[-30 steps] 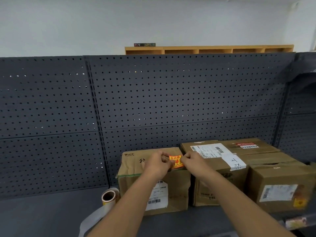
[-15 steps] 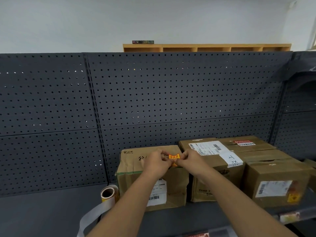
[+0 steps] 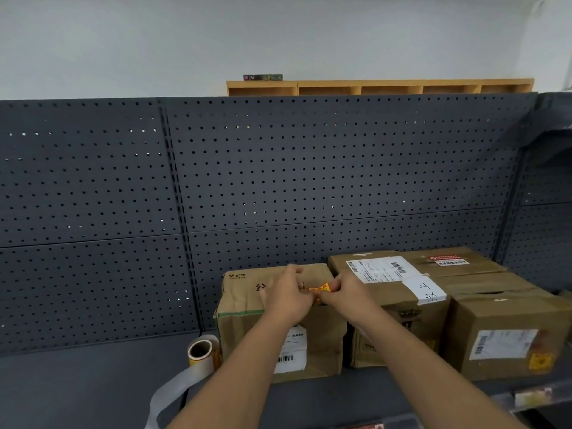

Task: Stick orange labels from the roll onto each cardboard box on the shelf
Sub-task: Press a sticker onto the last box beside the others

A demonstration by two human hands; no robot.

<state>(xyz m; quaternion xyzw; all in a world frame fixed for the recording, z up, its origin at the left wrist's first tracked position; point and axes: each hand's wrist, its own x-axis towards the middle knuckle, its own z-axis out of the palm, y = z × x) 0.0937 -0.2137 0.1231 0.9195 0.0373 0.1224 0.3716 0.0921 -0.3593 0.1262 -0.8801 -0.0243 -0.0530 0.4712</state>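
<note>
Three cardboard boxes stand in a row on the dark shelf (image 3: 77, 385). Over the top front edge of the left box (image 3: 244, 323), my left hand (image 3: 286, 294) and my right hand (image 3: 343, 294) each pinch one end of a small orange label (image 3: 320, 289), which is bent between them. The label roll (image 3: 204, 351) stands on the shelf just left of that box, its white backing strip trailing toward me. The middle box (image 3: 387, 292) carries white shipping labels. The right box (image 3: 507, 335) has an orange label (image 3: 540, 362) at its lower front corner.
A dark pegboard wall (image 3: 278, 168) backs the shelf. The shelf stretch left of the roll is bare grey metal. A wooden cubby unit (image 3: 380, 87) shows above the pegboard. The shelf's front edge carries a price strip (image 3: 532, 396) at the lower right.
Both hands have lifted slightly toward the left box's top edge with the label, which now looks folded and narrower between the fingers. The boxes and roll stay put.
</note>
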